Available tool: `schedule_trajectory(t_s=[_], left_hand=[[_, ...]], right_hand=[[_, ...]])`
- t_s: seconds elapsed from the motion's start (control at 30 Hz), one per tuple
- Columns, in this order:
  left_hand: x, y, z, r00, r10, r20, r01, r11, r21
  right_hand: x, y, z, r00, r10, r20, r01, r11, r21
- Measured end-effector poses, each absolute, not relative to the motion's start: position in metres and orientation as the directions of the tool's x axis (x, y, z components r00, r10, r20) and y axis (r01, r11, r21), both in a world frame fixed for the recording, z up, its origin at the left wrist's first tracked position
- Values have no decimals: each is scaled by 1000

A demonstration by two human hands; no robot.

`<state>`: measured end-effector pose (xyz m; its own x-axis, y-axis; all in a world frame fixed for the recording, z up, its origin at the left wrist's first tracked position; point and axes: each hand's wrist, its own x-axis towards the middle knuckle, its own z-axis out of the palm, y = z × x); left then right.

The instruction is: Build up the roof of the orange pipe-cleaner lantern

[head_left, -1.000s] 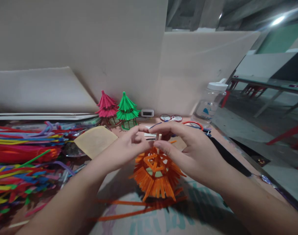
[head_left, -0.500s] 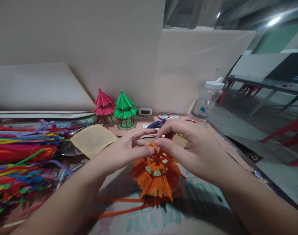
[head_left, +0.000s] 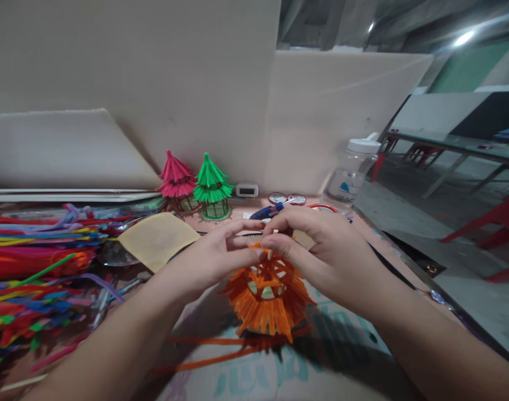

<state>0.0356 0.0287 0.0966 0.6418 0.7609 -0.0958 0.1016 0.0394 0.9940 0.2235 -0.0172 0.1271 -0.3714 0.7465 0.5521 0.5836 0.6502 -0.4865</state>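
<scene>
An orange pipe-cleaner pavilion model (head_left: 269, 312) stands in front of me, with a skirt of fringed strips and an open lattice towards its peak. My left hand (head_left: 219, 245) pinches the peak from the left with thumb and fingers. From the right, my right hand (head_left: 317, 245) closes thumb and forefinger on the same peak. A small pale tip shows between the fingers, and the exact grip is partly hidden. Two loose orange pipe cleaners (head_left: 213, 365) lie on the printed cardboard (head_left: 254, 384) below the model.
Bundles of coloured pipe cleaners (head_left: 33, 262) and a yellowish square sheet (head_left: 158, 240) lie to the left. Behind stand a pink pavilion (head_left: 175, 175), a green pavilion (head_left: 213, 186), a small digital timer (head_left: 246, 191), glasses (head_left: 287, 198), a blue-handled screwdriver (head_left: 266, 211) and a clear bottle (head_left: 350, 172).
Both hands stay at the pavilion's peak, with only slight finger movement at the pale tip. The whole view has shifted slightly.
</scene>
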Motion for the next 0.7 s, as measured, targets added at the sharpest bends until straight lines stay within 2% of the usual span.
schedule_trajectory(t_s=[0.27,0.57,0.7], left_hand=[[39,27,92,671,735,-98,49,88,995],[34,21,108,674,733,-90,174,-40,984],[35,22,104,686,725,-58,130,-43,991]], right_hand=[[225,-18,129,-398,731,554,620,660,-425],[221,-20,128,-420,717,557,581,684,-442],[222,-21,128,-420,710,566,573,691,-441]])
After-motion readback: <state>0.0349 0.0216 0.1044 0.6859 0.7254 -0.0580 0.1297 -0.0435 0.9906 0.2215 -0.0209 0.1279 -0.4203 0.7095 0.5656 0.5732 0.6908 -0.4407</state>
